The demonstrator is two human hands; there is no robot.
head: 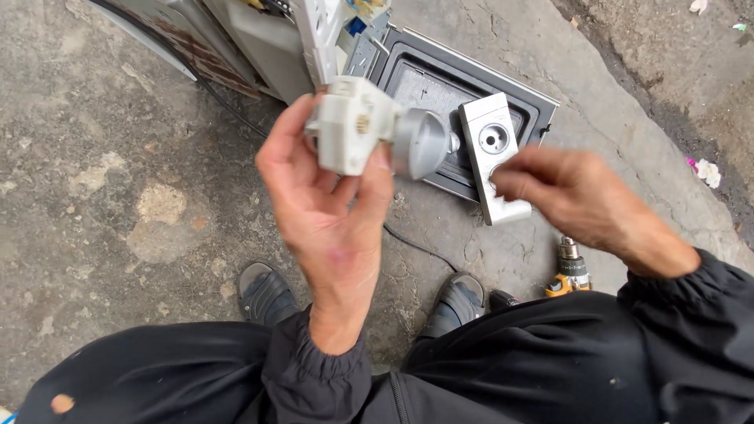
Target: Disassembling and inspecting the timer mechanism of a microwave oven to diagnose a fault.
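My left hand [330,204] is raised and grips a white plastic timer unit [352,126] with a grey knob [420,143] sticking out to its right. My right hand [577,196] hovers to the right of it with its fingers pinched together, just over a silver control panel [491,145] with a round hole that lies below. I cannot tell whether the pinched fingers hold anything small.
A black microwave door [440,74] lies flat on the concrete ground. A dismantled white appliance casing [271,39] stands behind it. A yellow cordless drill [569,275] lies by my right knee. A black cable [416,247] runs between my shoes [263,292].
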